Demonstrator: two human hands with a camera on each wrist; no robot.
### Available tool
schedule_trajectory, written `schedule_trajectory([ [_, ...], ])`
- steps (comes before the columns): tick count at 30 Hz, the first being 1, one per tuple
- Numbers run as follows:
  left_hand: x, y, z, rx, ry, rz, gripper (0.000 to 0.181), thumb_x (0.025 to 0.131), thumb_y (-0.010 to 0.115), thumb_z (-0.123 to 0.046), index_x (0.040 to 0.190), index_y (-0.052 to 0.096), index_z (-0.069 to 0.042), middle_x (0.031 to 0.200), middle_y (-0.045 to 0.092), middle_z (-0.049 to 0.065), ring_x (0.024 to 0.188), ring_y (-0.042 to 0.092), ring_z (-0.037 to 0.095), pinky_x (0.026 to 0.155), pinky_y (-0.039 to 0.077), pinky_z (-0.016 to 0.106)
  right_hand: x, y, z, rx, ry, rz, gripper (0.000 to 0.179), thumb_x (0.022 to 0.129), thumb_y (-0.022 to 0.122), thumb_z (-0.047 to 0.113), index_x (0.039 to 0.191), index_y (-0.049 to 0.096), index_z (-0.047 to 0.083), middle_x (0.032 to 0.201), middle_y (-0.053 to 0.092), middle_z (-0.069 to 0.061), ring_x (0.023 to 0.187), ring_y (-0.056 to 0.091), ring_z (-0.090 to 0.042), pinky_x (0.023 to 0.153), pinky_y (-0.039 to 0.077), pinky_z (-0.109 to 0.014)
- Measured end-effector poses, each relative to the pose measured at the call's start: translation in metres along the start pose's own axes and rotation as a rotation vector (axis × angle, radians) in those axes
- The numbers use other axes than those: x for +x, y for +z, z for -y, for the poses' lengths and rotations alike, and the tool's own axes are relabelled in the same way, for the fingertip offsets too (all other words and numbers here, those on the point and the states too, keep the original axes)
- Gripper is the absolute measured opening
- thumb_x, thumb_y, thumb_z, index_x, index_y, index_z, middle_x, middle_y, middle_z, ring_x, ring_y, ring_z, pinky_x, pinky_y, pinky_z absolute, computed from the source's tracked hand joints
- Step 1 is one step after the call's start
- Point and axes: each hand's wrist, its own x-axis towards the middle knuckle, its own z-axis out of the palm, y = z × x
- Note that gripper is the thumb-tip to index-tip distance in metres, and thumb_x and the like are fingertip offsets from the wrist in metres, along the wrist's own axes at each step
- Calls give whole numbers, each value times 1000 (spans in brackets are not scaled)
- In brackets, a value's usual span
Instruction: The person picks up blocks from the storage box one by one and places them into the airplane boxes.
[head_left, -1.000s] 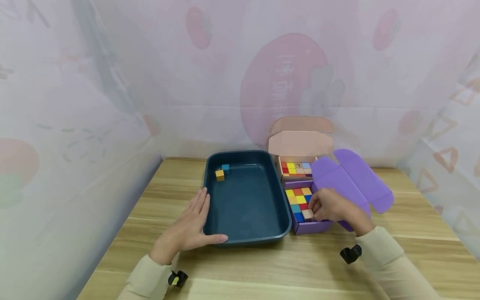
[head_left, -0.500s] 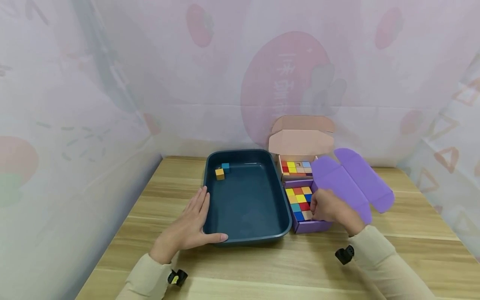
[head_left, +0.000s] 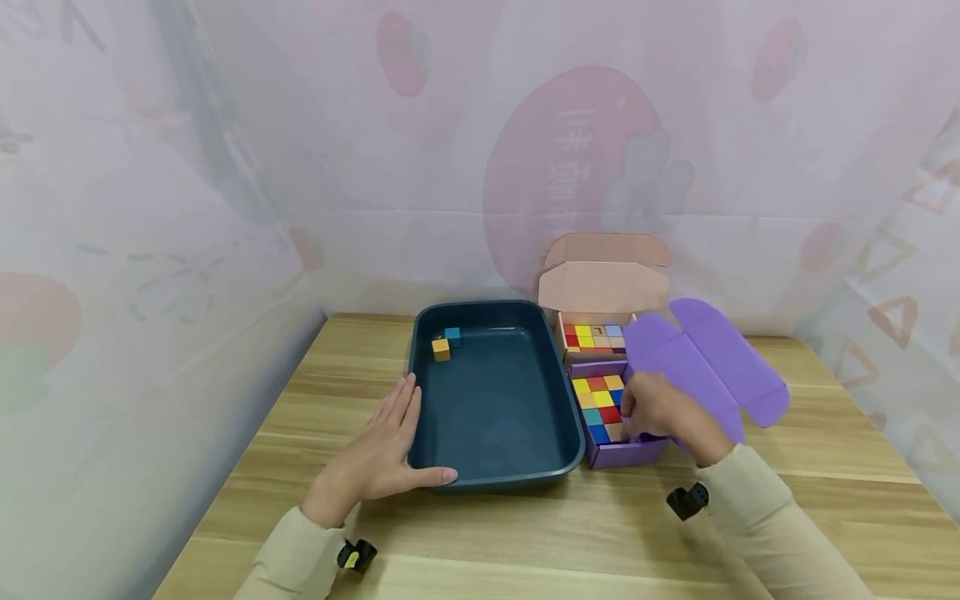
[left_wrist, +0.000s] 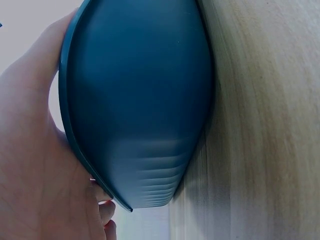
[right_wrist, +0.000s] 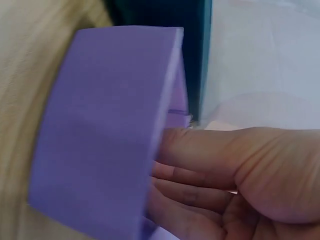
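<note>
My left hand (head_left: 378, 450) rests on the near left corner of a dark teal tray (head_left: 495, 400), fingers straight along the left rim and thumb over the front rim. An orange cube (head_left: 441, 350) and a blue cube (head_left: 452, 337) lie in the tray's far left part. To its right stands an open purple box (head_left: 626, 454) with rows of coloured cubes (head_left: 602, 399). My right hand (head_left: 654, 406) reaches into this box's right side with bent fingers, beside a plain wooden cube (head_left: 614, 432). The box wall (right_wrist: 105, 130) hides its fingertips in the right wrist view; I cannot tell what they hold.
Behind the purple box stands a light pink-brown box (head_left: 602, 287), lid raised, with more coloured cubes inside. The purple lid (head_left: 705, 367) spreads out to the right over the wooden table (head_left: 540, 533). A printed cloth (head_left: 420, 167) hangs around the back and sides.
The plain wooden cube, tilted at my right fingertips a second ago, now lies level with the other cubes. My right wrist has shifted slightly left. My left hand stays put.
</note>
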Motion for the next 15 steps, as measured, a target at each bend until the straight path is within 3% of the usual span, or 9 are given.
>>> schedule_trajectory([
  [9,0,-1,0,-2,1,6,134,83,64,-84,168,4,1,179,-8,17,167,-4,38,134,11,61,3,-21,25,35,-91,-75,23,86,87,10,103,78,-3,92,78,-11,74,69,-17,73,66,-37],
  [15,0,0,0,1,-2,10,135,83,64,-84,168,3,2,179,-9,17,167,-4,38,134,12,61,8,-29,44,50,-127,-105,21,88,86,13,102,79,-2,93,79,-11,78,72,-18,75,66,-37],
])
